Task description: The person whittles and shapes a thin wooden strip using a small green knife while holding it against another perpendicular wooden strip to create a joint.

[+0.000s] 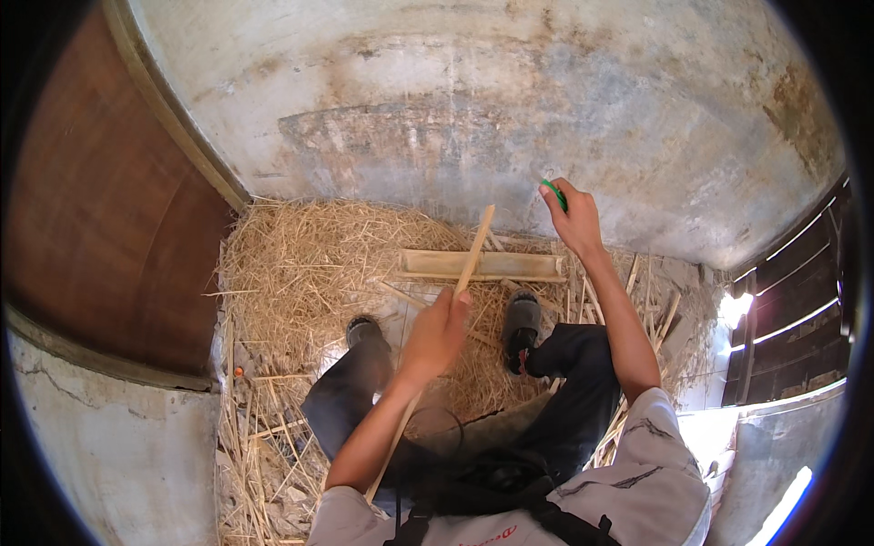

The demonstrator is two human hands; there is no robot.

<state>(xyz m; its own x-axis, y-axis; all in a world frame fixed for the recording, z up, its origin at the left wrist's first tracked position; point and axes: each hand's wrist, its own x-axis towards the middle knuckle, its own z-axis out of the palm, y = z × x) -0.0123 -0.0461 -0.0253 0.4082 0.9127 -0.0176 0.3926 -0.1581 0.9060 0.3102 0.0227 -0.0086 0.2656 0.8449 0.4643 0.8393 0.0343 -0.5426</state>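
Note:
My left hand point(432, 338) is closed round a long, pale bamboo strip point(475, 250). The strip slants up past my fist toward the wall, and its lower length runs back under my forearm. Raised to the right, near the wall, my right hand point(577, 223) grips a small green-handled tool point(554, 194). Its working end is too faint to make out, and it is apart from the strip. Beyond my left hand, a split bamboo half point(482, 266) lies across the floor with its hollow side showing.
Curly shavings point(300, 264) cover the floor between my shoes point(522, 318) and the stained wall point(455, 118). More thin strips point(273, 437) are scattered at the left, others at the right. A brown door panel point(109, 209) stands left; dark slatted boards point(792, 309) stand right.

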